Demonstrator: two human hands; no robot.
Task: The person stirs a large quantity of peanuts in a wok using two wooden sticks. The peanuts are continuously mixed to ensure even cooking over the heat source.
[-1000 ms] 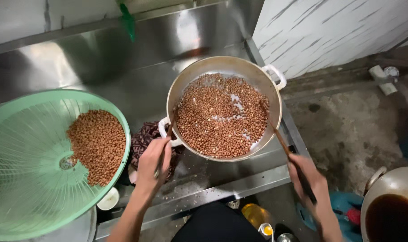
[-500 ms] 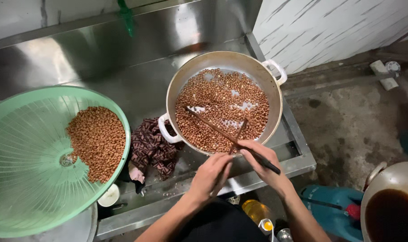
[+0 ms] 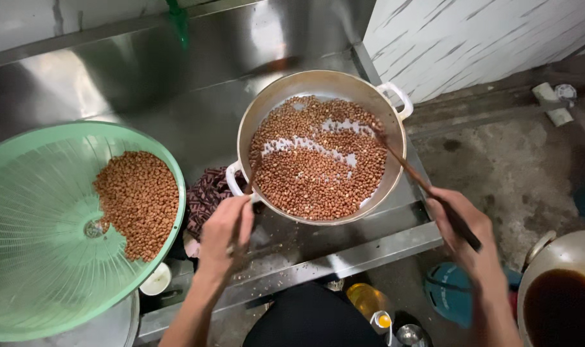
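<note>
Both hands work at centre frame: the left hand, fingers closed, grasps one dark wooden stick at the near-left rim of the round metal two-handled pan of reddish-brown peanuts; the right hand, at lower right, grips a second long dark stick reaching into the nuts. Left of the pan lies a dark patterned cloth; farther left, a pale green plastic basket holds more peanuts.
</note>
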